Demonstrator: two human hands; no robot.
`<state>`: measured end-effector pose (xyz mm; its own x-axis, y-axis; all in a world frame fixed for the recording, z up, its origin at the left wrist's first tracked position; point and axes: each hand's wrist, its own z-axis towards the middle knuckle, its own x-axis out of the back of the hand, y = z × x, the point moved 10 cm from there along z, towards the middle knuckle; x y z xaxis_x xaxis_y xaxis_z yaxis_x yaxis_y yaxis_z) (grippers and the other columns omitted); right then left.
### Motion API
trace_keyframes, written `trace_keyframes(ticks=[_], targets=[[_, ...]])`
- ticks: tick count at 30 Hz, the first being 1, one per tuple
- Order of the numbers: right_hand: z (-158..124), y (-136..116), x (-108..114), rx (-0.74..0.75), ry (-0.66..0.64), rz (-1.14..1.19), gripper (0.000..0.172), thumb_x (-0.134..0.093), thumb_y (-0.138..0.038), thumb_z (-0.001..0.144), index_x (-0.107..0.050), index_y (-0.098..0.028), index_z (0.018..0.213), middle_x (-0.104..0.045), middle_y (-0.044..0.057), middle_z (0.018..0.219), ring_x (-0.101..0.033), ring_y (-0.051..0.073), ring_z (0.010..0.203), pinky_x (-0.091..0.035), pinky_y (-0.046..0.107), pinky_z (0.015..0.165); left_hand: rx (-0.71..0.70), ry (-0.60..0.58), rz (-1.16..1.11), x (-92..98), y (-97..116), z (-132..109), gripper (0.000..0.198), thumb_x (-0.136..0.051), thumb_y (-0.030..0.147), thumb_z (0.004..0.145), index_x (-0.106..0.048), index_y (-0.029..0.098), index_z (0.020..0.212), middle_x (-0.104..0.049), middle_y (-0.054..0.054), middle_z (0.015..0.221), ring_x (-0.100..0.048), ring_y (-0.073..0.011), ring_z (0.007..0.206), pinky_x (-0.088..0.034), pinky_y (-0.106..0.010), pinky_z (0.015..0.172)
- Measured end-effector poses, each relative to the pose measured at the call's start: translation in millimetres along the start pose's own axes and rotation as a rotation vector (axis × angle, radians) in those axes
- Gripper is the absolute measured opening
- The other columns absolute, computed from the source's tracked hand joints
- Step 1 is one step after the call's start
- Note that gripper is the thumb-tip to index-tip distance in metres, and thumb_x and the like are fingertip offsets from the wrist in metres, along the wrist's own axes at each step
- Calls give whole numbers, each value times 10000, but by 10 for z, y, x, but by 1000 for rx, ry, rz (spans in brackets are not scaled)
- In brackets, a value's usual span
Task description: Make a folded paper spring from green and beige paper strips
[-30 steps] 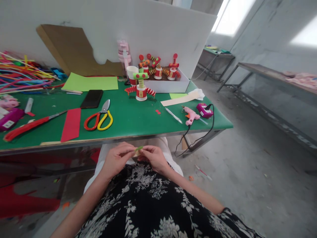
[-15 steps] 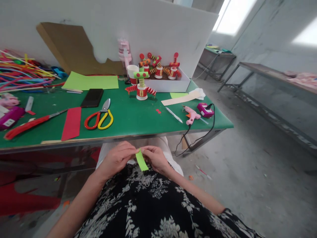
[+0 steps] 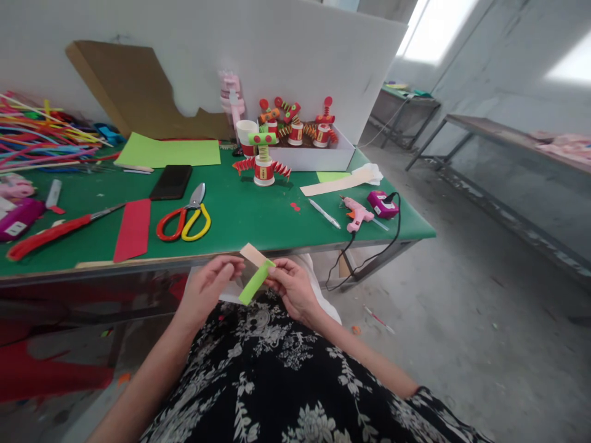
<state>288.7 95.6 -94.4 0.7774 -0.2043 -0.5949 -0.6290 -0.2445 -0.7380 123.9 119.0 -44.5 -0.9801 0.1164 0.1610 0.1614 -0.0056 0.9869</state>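
Observation:
Above my lap, my right hand (image 3: 293,284) pinches two paper strips where they meet at an angle. One is a bright green paper strip (image 3: 253,284) slanting down to the left; the other is a beige paper strip (image 3: 253,253) pointing up to the left. My left hand (image 3: 215,282) is just left of the strips, apart from them, with its fingers loosely bent and nothing visible in them. A finished paper-cup figure (image 3: 265,172) with folded red arms and a green head stands on the green table ahead.
The green table (image 3: 231,227) holds scissors (image 3: 184,218), a phone (image 3: 172,183), red card (image 3: 133,231), green paper (image 3: 170,152), a pen (image 3: 324,213) and a pink glue gun (image 3: 357,213). Similar figures stand in a white box (image 3: 309,160) behind. The glue-gun cable hangs over the right edge.
My left hand has let go of the green strip and moved left. The green strip has swung down-left in my right hand, and the beige strip now shows.

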Motion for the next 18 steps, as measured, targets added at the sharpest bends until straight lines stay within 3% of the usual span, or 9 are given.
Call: trace_keyframes(ticks=[3, 6, 13, 18], targets=[[4, 38, -27, 12, -39, -30, 342, -921, -320, 503, -679, -189, 707, -678, -35, 711, -593, 80, 624, -504, 223, 662, 130, -134, -50, -242, -149, -33, 534, -720, 641, 661, -715, 159, 891, -758, -62, 856, -661, -199, 753, -521, -292, 692], [16, 105, -27, -6, -57, -55, 343, -928, -327, 487, -699, -185, 697, -672, -44, 659, -567, 64, 573, -484, 208, 624, 179, -144, -31, -347, -240, -55, 525, -702, 650, 668, -722, 143, 800, -728, -47, 708, -596, -159, 602, -455, -253, 559], [26, 215, -1, -90, -55, 1, 430, -949, -366, 432, -679, -170, 703, -684, -31, 659, -595, 67, 541, -495, 202, 592, 98, -149, 0, -392, -157, -38, 383, -741, 544, 664, -713, 180, 780, -713, -19, 728, -607, -167, 693, -471, -260, 653], [19, 212, -45, -108, -110, -36, 447, -949, -353, 437, -680, -173, 746, -681, -41, 664, -612, 77, 561, -512, 214, 617, 52, -160, 50, -346, -108, -28, 316, -677, 501, 711, -680, 188, 665, -662, 1, 640, -560, -147, 621, -450, -250, 609]])
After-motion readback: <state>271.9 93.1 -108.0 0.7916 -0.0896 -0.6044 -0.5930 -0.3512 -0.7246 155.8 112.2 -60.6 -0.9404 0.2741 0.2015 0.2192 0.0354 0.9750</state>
